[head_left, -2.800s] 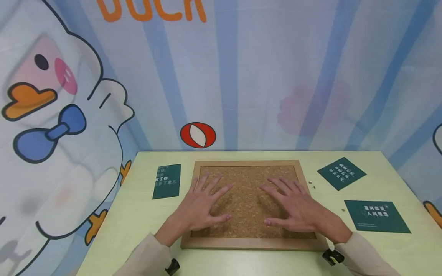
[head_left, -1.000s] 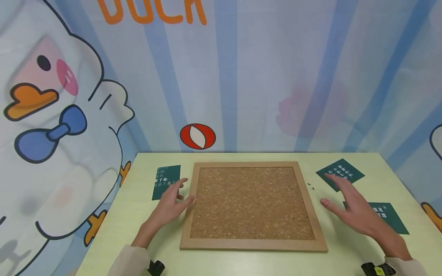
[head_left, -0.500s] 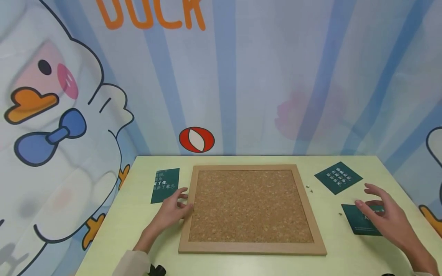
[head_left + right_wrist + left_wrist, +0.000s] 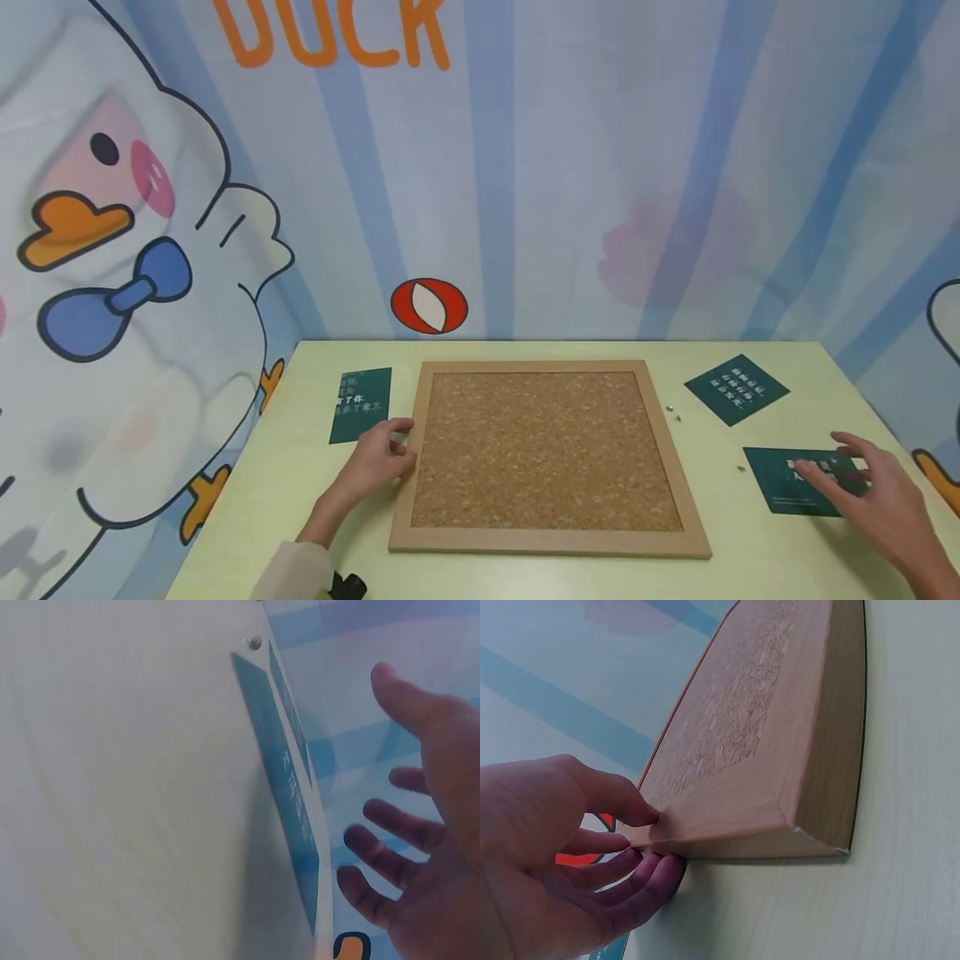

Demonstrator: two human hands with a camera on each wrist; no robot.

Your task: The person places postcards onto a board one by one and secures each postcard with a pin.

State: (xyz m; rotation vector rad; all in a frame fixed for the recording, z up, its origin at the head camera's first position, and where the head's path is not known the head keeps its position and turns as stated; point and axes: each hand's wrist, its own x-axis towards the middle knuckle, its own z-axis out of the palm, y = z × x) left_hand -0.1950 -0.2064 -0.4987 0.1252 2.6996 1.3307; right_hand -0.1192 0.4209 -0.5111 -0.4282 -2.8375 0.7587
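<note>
A wood-framed cork board lies flat in the middle of the table. At its left edge, my left hand pinches the frame: in the left wrist view the thumb rests on the frame's upper face, with curled fingers against its outer side. My right hand hovers with spread, loosely bent fingers over a dark green card with white writing, holding nothing. The right wrist view shows that hand apart from the card below.
A second green card lies turned at the back right, a third left of the board. Small metallic bits lie between board and right-hand cards. A printed cloth backdrop rises behind the table.
Both hands have left their spread pose over the board. The left has moved to the frame's left edge and taken hold; the right has moved outward and down to above the near card.
</note>
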